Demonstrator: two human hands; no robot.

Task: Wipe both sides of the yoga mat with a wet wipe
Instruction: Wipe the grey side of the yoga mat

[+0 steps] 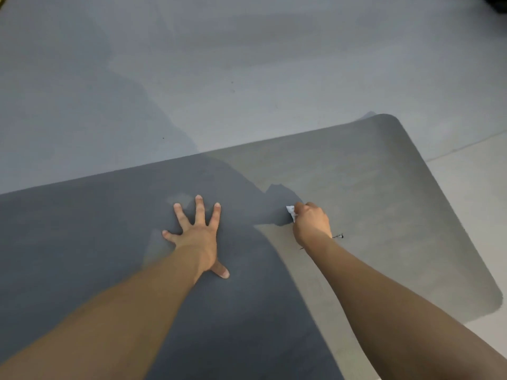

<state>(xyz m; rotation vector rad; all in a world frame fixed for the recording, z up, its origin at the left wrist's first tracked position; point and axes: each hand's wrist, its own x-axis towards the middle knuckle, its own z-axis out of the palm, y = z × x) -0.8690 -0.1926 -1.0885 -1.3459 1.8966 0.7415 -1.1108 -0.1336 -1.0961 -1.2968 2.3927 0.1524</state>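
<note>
Lying flat on the floor [247, 64], the grey yoga mat [384, 187] fills the lower part of the head view, its far edge running diagonally from the left border up to a rounded corner at upper right. A second rounded corner shows at the right border. The mat surface is two-toned: the left portion is dark grey and the right portion is a lighter, duller grey, with an irregular boundary between them. A dark patch juts into the lighter zone directly beside the wet wipe [290, 211].

The wet wipe is a small, crumpled white wad. The right hand [311, 222] has its fingers curled round it and holds it down on the mat at the edge of the dark patch; only a corner of the wipe shows past the knuckles.

The left hand [197, 237] lies palm down on the dark portion of the mat, fingers straight and spread wide, thumb pointing toward the person. It holds nothing. Both forearms are bare.

A small black mark [338, 236] sits on the mat just beside the right wrist; whether it is printing or a logo cannot be told, and it cannot be read.

The floor is plain pale grey, with a lighter strip [480, 174] to the right of the mat.
</note>
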